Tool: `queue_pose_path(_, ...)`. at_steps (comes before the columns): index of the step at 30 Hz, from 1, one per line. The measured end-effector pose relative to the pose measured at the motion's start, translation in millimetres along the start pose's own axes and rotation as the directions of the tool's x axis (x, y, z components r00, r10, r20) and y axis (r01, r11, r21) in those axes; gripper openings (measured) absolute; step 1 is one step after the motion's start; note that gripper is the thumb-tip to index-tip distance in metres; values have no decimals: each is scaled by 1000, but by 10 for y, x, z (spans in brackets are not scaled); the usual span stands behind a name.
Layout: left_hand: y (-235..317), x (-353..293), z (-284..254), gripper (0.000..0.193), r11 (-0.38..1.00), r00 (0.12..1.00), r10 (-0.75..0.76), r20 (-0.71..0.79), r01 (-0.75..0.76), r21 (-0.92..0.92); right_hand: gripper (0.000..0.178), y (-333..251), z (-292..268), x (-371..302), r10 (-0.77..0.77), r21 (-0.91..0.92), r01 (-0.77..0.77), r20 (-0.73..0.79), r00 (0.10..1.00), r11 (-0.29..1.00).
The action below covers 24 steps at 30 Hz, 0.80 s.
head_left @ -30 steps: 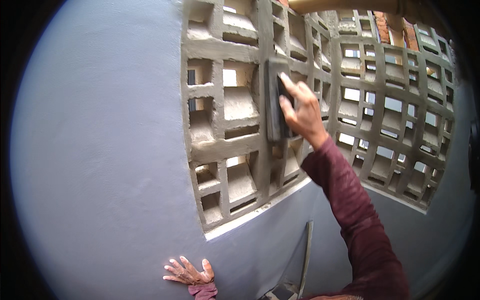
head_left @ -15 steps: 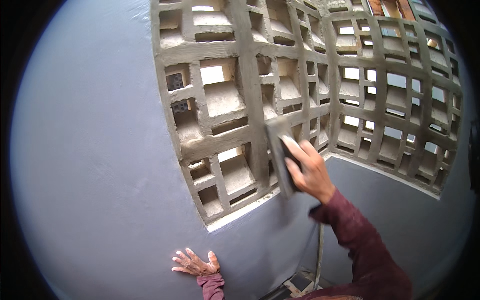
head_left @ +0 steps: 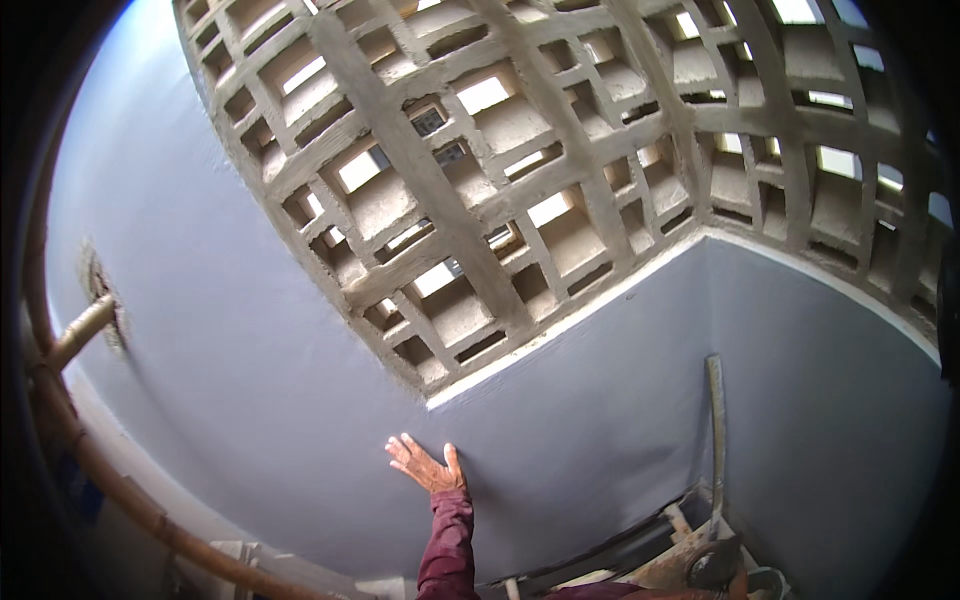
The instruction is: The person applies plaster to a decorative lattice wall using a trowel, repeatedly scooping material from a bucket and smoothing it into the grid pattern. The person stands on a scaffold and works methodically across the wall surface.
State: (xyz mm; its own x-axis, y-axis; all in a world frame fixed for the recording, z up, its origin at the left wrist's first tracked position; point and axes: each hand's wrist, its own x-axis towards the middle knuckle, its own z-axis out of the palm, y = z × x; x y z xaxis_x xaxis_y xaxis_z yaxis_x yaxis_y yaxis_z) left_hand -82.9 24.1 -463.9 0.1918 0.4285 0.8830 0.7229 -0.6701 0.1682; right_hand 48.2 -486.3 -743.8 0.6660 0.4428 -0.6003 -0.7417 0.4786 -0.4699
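Note:
My left hand (head_left: 425,465) lies flat with spread fingers against the smooth grey wall (head_left: 560,450), just below the lower left corner of a concrete lattice. A maroon sleeve (head_left: 447,540) covers that forearm. Nothing is in this hand. The concrete lattice (head_left: 480,290), with rough rectangular openings, fills the upper middle and turns the corner to the right. I cannot make out my right hand or the plastering float it held. Low on the right, a dark rounded shape (head_left: 712,563) sits among boards; its kind is unclear.
A pale upright strip (head_left: 716,430) leans near the inner corner. Boards and clutter (head_left: 640,575) lie along the wall's foot. At the left, a curved brown pole (head_left: 130,505) and a short pole (head_left: 85,330) meet; the short one reaches a rough patch in the wall.
My right hand and the float have left the lattice and dropped out of clear sight. The view has swung left and down, bringing in the poles. My left hand stays on the wall.

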Motion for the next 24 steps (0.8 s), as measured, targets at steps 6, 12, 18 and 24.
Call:
queue_pose_path(6,184,-406,-168,60,942,994,-44,101,75,-327,34,-80,-149,-69,-80,-368,111,100,992,923)
queue_pose_path(12,795,-1947,-436,35,451,166,187,968,861,-235,37,-6,7,-178,-145,-671,370,368,918,642)
queue_pose_path(18,778,-3117,-847,54,685,-434,447,782,728,12,41,166,142,-230,-51,-804,580,578,814,131)
queue_pose_path(24,968,-3431,-832,55,389,-622,496,606,783,485,42,444,135,-222,-69,-837,525,521,851,154)
